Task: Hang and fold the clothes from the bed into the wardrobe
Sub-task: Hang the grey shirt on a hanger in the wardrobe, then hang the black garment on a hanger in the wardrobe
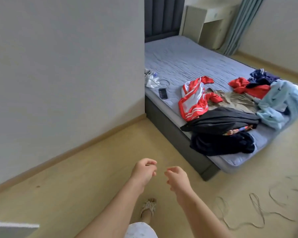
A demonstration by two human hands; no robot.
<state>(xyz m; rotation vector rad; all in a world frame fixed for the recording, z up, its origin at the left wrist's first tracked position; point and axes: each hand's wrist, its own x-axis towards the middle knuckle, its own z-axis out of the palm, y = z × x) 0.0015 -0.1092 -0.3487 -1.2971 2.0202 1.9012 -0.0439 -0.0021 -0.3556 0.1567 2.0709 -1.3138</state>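
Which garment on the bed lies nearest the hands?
The dark navy garment at the bed's near corner, in front of the black garment; every other piece lies farther back.

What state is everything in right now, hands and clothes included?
Left hand: fingers loosely curled, holding nothing.
Right hand: fingers loosely curled, holding nothing.
Red and white jacket: crumpled on the mattress.
Black garment: unfolded, lying at the mattress edge.
Light blue garment: heaped, unfolded.
Phone: lying flat on the mattress.
Cable: strewn loosely on the floor.

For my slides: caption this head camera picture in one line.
Left hand and right hand hang empty; clothes lie heaped on the bed ahead.
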